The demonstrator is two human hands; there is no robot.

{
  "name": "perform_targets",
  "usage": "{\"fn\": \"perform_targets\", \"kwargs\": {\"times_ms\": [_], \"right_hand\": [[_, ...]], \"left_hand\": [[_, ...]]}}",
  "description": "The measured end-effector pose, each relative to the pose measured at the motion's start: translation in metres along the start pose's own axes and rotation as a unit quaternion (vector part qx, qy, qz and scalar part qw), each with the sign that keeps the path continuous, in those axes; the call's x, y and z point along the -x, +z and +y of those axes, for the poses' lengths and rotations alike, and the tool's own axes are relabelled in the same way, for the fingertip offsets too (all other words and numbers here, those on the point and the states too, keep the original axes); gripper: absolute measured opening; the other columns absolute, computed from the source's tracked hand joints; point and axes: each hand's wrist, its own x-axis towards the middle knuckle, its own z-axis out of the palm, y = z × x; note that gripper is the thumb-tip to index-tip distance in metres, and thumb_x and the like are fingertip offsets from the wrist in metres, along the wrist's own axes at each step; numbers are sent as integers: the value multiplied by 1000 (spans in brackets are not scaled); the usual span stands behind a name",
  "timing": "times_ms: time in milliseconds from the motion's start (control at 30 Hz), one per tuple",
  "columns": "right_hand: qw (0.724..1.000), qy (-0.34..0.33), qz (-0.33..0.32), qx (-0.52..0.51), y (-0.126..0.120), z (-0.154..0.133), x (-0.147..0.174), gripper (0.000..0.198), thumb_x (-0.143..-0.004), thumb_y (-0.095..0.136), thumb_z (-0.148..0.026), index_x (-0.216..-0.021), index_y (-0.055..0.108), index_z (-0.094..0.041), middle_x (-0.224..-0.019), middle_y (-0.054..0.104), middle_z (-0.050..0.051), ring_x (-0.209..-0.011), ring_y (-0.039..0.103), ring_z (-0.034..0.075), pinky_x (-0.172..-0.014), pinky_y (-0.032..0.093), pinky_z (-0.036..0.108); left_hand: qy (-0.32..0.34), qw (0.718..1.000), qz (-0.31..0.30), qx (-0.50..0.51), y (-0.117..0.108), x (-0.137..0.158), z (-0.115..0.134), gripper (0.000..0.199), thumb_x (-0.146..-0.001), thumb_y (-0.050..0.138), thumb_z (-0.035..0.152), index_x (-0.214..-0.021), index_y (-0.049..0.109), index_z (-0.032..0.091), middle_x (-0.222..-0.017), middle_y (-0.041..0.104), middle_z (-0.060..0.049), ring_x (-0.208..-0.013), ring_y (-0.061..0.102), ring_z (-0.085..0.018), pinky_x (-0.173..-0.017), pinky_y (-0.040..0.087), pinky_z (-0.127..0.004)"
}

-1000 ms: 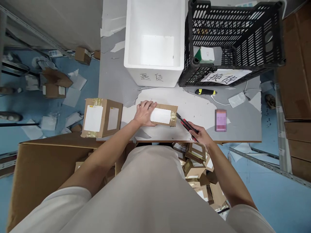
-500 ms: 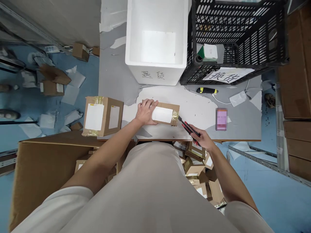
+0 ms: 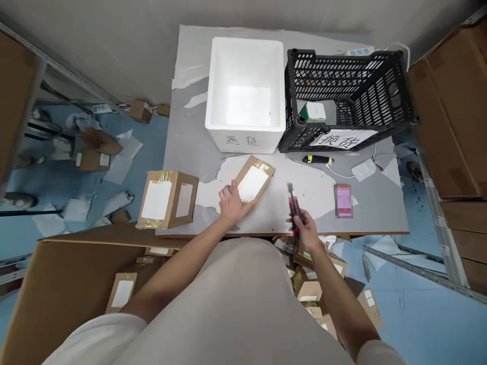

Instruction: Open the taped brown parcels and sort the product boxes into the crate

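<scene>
Brown cardboard, sealed with shiny tape and bearing a white label: a small parcel (image 3: 254, 180) lies slantwise on the grey table (image 3: 186, 139), near its front edge, in front of a white foam box (image 3: 262, 143). The person's left hand (image 3: 231, 205) grips the parcel's near end between thumb and fingers. The right hand (image 3: 304, 226) is wrapped around a red-and-black cutting tool (image 3: 293, 205), whose tip points away from the person, apart from the cardboard; blur hides its exact type.

I would judge this as positioning the parcel while the tool waits. Bringing the tip to the taped seam would call for a steady left hand, fingers clear of the edge.

Behind, a black plastic crate (image 3: 299, 141) stands beside the foam box, holding a green-and-white carton (image 3: 315, 110). A yellow-and-black handled tool (image 3: 318, 159) and a pixelated pink phone-like slab (image 3: 344, 201) lie rightward. A larger taped box (image 3: 168, 200) at the left front limits elbow room there; more parcels (image 3: 309, 290) crowd below the table.
</scene>
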Motion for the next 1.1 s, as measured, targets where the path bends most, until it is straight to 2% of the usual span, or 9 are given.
{"fn": "perform_targets", "kwargs": {"times_ms": [133,300,567,700,767,833,900,1000,1100], "right_hand": [[999,-1,-51,14,54,-13,-18,37,-89,56,-37,-121,54,-17,-118,58,9,-100,60,21,-81,53,42],[997,-9,-67,24,69,-17,-22,35,-90,56,-35,-120,54,-17,-120,57,9,-101,59,20,-84,52,42],[999,-11,-29,-35,73,-1,-6,49,-84,50,-53,-120,38,-22,-100,65,7,-82,64,20,-58,54,31],[985,16,42,-166,79,6,9,51,-75,63,-55,-111,41,-27,-119,57,7,-94,64,20,-61,56,31],[969,53,51,-234,85,8,19,50,-72,67,-55,-107,43,-29,-123,54,5,-102,62,22,-66,57,34],[950,91,35,-296,92,7,25,50,-69,71,-55,-104,45,-29,-122,55,4,-106,61,24,-71,58,39],[935,111,21,-335,98,4,24,49,-68,72,-55,-101,47,-29,-117,60,4,-108,61,25,-76,57,44],[937,78,39,-339,97,-4,7,46,-70,70,-54,-101,47,-28,-111,63,3,-109,61,23,-83,55,46],[950,-4,77,-303,83,-13,-21,42,-75,67,-50,-104,45,-29,-117,62,3,-111,59,20,-88,53,43]], "left_hand": [[11,990,-68,120,12,38,-17,69,-91,36,43,-149,12,13,-110,51,-16,-101,53,-27,-89,44,-43],[17,977,-65,202,21,44,-26,68,-90,40,36,-150,11,22,-106,49,-10,-92,55,-21,-82,49,-36],[92,967,-85,224,20,28,-39,66,-84,48,26,-146,25,22,-103,49,-7,-89,55,-18,-86,50,-36],[100,982,-12,162,1,-8,-29,62,-81,53,34,-138,39,15,-119,47,-14,-116,48,-28,-102,40,-43],[122,983,15,133,-12,-43,-18,68,-80,55,38,-140,35,11,-134,39,-18,-129,37,-32,-108,33,-44],[166,980,-11,108,-25,-80,-8,75,-77,58,39,-141,32,11,-140,37,-17,-137,27,-33,-111,28,-44],[189,976,-66,80,-34,-108,-3,77,-70,65,39,-136,38,11,-138,42,-16,-134,32,-33,-110,30,-42],[140,986,-79,40,-40,-114,-6,66,-67,67,42,-122,49,11,-125,55,-15,-117,52,-30,-98,42,-37],[-8,999,-48,-6,-39,-74,-25,63,-67,62,59,-108,54,12,-106,63,-15,-100,61,-31,-82,48,-37]]}}
